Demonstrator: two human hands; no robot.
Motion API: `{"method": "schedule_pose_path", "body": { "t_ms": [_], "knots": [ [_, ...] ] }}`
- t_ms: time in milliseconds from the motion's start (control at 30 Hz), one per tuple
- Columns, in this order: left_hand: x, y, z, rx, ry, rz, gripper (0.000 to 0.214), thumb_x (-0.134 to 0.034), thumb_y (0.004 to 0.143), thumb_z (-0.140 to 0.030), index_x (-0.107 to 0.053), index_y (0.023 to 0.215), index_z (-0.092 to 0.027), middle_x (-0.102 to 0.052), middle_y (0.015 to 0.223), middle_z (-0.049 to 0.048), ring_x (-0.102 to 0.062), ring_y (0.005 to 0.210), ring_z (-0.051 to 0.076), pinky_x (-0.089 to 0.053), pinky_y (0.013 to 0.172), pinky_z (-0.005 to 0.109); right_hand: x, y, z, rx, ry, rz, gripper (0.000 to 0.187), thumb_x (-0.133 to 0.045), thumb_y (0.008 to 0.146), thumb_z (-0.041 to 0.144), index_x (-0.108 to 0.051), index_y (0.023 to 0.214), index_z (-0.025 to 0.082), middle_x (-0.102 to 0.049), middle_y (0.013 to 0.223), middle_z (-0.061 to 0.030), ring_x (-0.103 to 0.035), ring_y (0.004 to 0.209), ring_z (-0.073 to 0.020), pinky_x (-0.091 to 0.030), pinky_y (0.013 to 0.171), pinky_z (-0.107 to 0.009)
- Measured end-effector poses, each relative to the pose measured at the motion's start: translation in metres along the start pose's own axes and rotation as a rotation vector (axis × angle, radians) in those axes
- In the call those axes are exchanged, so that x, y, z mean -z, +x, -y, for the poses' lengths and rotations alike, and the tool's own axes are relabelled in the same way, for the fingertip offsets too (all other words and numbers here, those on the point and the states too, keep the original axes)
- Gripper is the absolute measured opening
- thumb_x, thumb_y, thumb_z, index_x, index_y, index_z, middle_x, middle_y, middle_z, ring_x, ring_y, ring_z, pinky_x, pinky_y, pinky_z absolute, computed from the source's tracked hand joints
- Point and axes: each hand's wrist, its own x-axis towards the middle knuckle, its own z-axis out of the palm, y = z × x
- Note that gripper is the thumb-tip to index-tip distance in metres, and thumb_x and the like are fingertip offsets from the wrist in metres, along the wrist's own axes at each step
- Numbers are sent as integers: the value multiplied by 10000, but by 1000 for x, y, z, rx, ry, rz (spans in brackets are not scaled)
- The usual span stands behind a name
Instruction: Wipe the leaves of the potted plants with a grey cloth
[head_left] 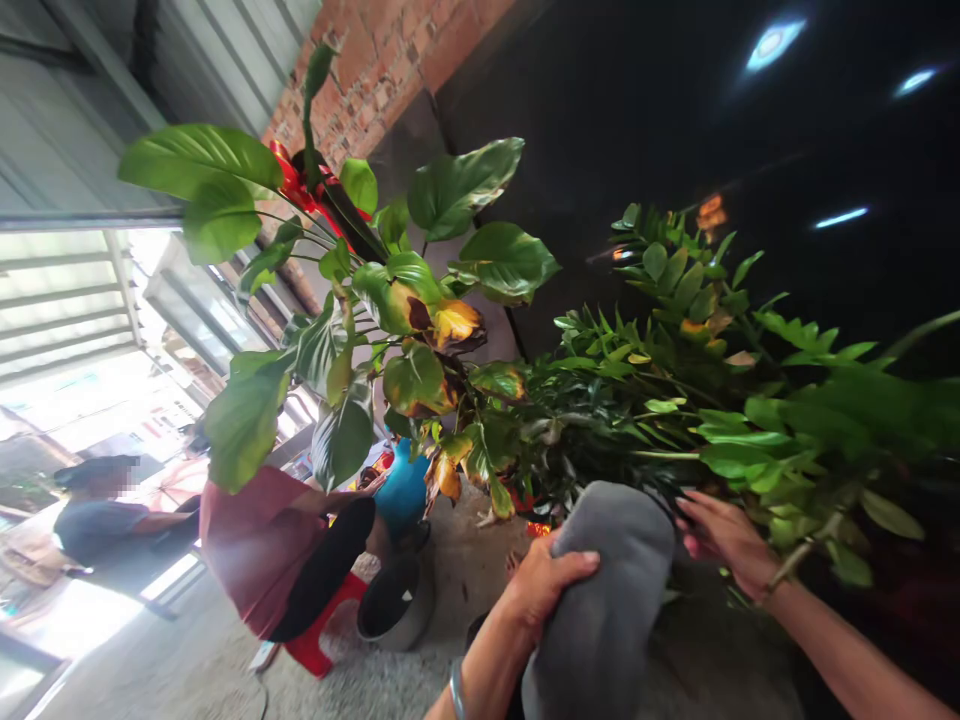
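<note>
My left hand rests against a grey cloth-covered shape, which looks like my raised knee. Its thumb lies stretched out over the cloth, while the other fingers are mostly hidden behind it. Beyond the knee, my right hand is at the lower edge of a bushy plant with small green leaves. Its fingers are curled together among dark stems, and what they hold is too unclear to name. Above my left hand spreads a large-leaved plant with several yellowed, browned leaves and a red ribbon.
A person in a dark red top sits on a red stool at left. Beside them stand a dark bucket and a blue vase-like container. Another person is farther left. A glossy black panel rises behind the plants.
</note>
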Motion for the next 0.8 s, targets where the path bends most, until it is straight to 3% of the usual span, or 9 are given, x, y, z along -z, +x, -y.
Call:
{"method": "schedule_pose_path", "body": {
  "t_ms": [100,167,233,333,433,500,600,700,800],
  "knots": [
    [1,-10,-7,-144,-127,-152,591,-884,417,-436,-700,878,-115,-714,634,61,-628,554,177,-490,567,286,7,-3,6,123,-33,-165,258,-681,583,317,-620,819,232,-681,708,-43,-629,612,-203,-493,524,-305],
    [-1,-11,-13,-245,-183,-277,601,-880,433,-451,-671,895,-129,-714,631,50,-629,533,174,-488,537,277,7,-16,12,222,-74,-171,250,-683,597,378,-642,795,230,-670,695,-44,-614,606,-196,-494,530,-301],
    [-4,-11,-15,-309,-228,-378,613,-880,429,-460,-646,898,-141,-712,627,36,-628,510,169,-483,511,265,2,-36,16,211,-138,91,333,-665,615,457,-683,832,205,-637,588,-19,-549,466,-163,-454,445,-289],
    [-10,-13,-10,-339,-300,-452,612,-882,422,-462,-629,882,-148,-710,626,27,-631,496,166,-490,494,261,-15,-70,9,14,-209,649,585,-708,562,390,-672,1103,172,-573,489,54,-439,353,-113,-365,363,-238],
    [-15,-18,-3,-312,-428,-470,618,-893,402,-442,-620,880,-163,-715,638,26,-639,509,176,-518,515,288,-39,-93,-8,-85,-202,871,580,-672,520,226,-683,1097,162,-555,496,69,-440,382,-110,-342,373,-215],
    [-18,-23,1,-255,-505,-477,615,-907,373,-417,-613,855,-173,-709,623,20,-628,501,170,-519,522,292,-53,-100,-17,-45,-139,880,379,-619,520,205,-734,878,153,-569,510,43,-473,426,-130,-390,424,-243],
    [-16,-30,6,-185,-532,-510,593,-920,336,-416,-606,778,-175,-692,588,13,-596,486,146,-487,509,266,-66,-105,-16,109,-1,715,173,-636,544,259,-720,674,181,-635,581,-5,-568,599,-204,-496,616,-332],
    [-10,-34,14,-255,-398,-566,600,-915,346,-455,-641,790,-159,-699,618,8,-580,523,127,-459,516,238,-71,-107,-2,138,74,546,197,-707,536,371,-724,650,211,-699,679,-51,-611,723,-266,-514,728,-396],
    [-4,-35,23,-278,-224,-480,618,-895,414,-482,-694,886,-139,-730,718,30,-613,636,147,-476,600,241,-74,-107,6,119,105,526,286,-761,485,455,-734,638,215,-720,686,-79,-639,748,-301,-523,766,-434]
  ]
}}
